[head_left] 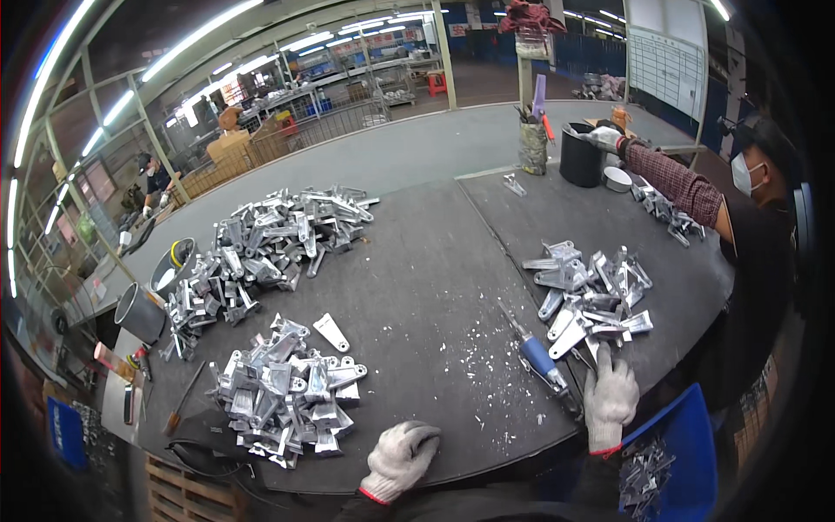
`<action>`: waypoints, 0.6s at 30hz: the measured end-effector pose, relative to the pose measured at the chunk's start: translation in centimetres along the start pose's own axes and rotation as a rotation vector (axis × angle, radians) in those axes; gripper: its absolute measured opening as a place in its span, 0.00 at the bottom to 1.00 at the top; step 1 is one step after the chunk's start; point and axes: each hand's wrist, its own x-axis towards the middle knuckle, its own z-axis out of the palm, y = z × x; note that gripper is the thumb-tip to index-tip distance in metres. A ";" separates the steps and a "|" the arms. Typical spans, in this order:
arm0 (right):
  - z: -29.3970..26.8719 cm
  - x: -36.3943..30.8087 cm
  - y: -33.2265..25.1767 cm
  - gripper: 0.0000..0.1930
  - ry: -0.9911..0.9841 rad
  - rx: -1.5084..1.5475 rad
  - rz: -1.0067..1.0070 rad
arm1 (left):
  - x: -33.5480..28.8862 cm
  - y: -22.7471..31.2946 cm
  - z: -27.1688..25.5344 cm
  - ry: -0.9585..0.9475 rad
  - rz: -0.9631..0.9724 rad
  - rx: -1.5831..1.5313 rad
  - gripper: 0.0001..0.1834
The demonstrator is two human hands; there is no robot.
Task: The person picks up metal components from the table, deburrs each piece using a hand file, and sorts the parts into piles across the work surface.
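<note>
My left hand (402,457), in a white knit glove with a red cuff, rests at the table's near edge. Its fingers are curled and nothing shows in them. My right hand (611,398), gloved alike, reaches to the near side of a pile of silver cast-metal brackets (591,291). Its fingertips close on a metal bracket (593,346) there, mostly hidden by the glove. Just left of that hand lies a blue-bodied pneumatic hand tool (539,358), its thin tip pointing away from me. Left of my left hand is another bracket pile (283,387), with one bracket (331,332) lying apart.
A larger bracket heap (270,239) lies at the far left, beside grey buckets (139,313). White shavings (487,357) dot the dark table. A blue bin (687,452) stands below the right edge. At the right, a co-worker's gloved hand (600,137) reaches over a black bucket (581,161).
</note>
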 end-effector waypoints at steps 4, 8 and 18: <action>0.2 0.0 -0.1 0.33 -0.013 0.005 0.007 | -0.1 -0.1 -0.1 -0.012 -0.020 0.000 0.09; 0.2 -0.5 0.0 0.34 -0.025 -0.007 0.015 | -0.1 0.6 -0.6 -0.017 -0.054 -0.060 0.08; -0.3 -0.4 -0.7 0.34 -0.029 -0.038 0.010 | -0.5 -0.5 -0.7 -0.016 -0.047 -0.082 0.10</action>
